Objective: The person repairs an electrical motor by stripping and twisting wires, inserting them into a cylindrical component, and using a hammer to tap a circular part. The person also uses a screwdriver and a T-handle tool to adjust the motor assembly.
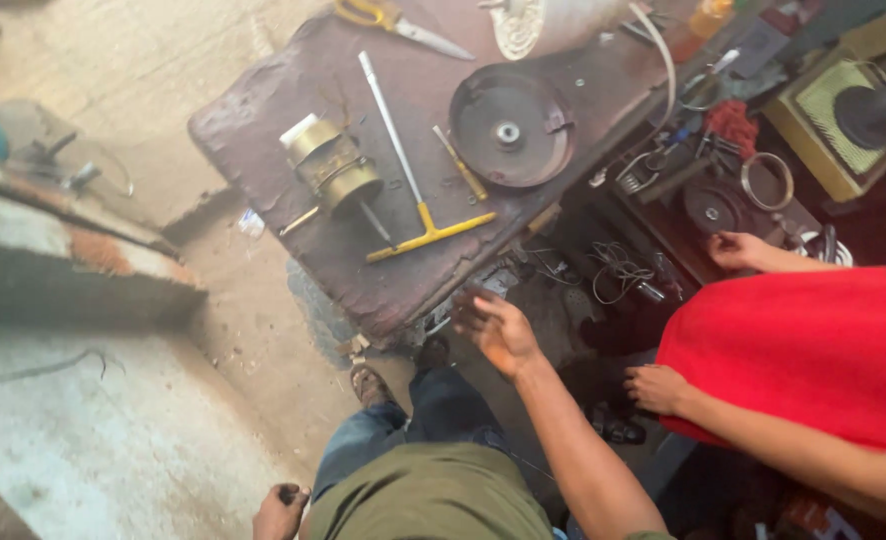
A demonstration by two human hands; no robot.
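1. Down by the hip, the left hand [279,510] is curled around a small dark object.
2. Right hand [496,328] hangs open and empty, just off the workbench [263,130] edge.
3. Beside it, a person in red [813,350].

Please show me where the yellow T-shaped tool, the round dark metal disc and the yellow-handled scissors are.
yellow T-shaped tool [431,232]: head view, on the yellow crossbar.
round dark metal disc [483,150]: head view, on its flat face.
yellow-handled scissors [367,12]: head view, on a handle loop.
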